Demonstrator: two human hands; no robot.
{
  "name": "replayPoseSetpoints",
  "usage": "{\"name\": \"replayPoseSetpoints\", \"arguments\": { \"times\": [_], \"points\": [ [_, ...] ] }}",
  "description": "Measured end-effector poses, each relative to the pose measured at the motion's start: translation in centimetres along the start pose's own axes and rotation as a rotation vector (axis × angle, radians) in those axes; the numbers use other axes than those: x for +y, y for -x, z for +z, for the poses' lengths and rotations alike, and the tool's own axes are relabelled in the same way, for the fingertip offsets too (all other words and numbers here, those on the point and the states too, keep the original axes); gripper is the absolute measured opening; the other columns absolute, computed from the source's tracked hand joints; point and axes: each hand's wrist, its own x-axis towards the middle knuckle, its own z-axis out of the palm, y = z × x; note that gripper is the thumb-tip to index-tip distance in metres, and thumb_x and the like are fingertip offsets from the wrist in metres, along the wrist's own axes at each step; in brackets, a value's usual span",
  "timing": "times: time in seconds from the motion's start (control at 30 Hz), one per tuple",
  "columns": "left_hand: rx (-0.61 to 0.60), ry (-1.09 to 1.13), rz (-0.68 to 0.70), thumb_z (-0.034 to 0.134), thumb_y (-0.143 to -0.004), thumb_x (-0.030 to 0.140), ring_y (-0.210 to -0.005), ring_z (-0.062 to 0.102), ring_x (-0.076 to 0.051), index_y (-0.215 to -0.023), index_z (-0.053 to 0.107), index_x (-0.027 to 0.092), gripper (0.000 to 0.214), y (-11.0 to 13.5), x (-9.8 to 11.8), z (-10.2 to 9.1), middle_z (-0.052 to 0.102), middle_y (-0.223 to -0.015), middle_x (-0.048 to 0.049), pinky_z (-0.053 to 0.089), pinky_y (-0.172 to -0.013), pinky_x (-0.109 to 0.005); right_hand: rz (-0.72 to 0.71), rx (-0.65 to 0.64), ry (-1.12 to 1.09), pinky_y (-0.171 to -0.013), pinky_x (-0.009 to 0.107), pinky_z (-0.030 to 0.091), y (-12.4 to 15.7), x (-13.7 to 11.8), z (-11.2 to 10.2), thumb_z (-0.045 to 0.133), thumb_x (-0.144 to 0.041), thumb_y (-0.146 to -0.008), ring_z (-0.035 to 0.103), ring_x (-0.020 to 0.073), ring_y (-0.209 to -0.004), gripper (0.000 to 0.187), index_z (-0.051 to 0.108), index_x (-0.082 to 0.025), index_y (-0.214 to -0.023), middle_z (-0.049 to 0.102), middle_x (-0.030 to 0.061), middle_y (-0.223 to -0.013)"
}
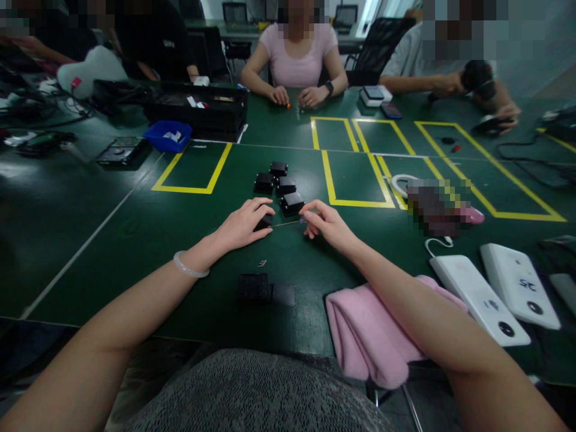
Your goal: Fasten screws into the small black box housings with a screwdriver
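Note:
My left hand (245, 223) is closed over a small black box (263, 222) on the green table (135, 228), holding it down. My right hand (324, 223) pinches the handle of a thin screwdriver (288, 223) whose shaft points left into that box. Just beyond my hands sits a cluster of several small black boxes (279, 183). Nearer to me lie a flat black tray (254, 288), a flat black piece (283, 294) beside it, and a few tiny screws (261, 263).
A pink cloth (360, 336) lies under my right forearm. White power banks (477, 297) rest at the right. Yellow tape rectangles (355, 180) mark the table. A blue bin (168, 135) and black crate (202, 111) stand at the back left. Other people sit across the table.

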Motion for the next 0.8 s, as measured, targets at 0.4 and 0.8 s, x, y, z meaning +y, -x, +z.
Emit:
{"name": "replayPoseSetpoints", "arguments": {
  "times": [0.4,0.8],
  "points": [
    [-0.003,-0.001,-0.001,0.066,-0.096,0.03,-0.135,0.055,-0.035,-0.129,0.055,0.022,0.036,0.04,-0.01,0.02,0.052,-0.152,-0.0139,0.06,-0.1,-0.054,-0.003,-0.001,-0.011,-0.065,0.031,0.056,-0.01,0.18,-0.06,0.07,-0.053,-0.091,0.053,0.0106,-0.047,0.035,0.057,-0.021,-0.098,0.05,-0.0115,-0.052],
    [-0.004,-0.001,-0.007,0.065,-0.095,0.03,-0.134,0.055,-0.035,-0.129,0.055,0.022,0.036,0.05,0.07,-0.01,0.052,-0.152,-0.0136,0.059,-0.101,-0.054,-0.008,0.002,-0.003,-0.065,0.031,0.056,0.03,-0.07,0.02,0.071,-0.052,-0.09,0.053,0.0104,-0.047,0.035,0.056,-0.022,-0.1,0.051,-0.0116,-0.054]
  ]
}}
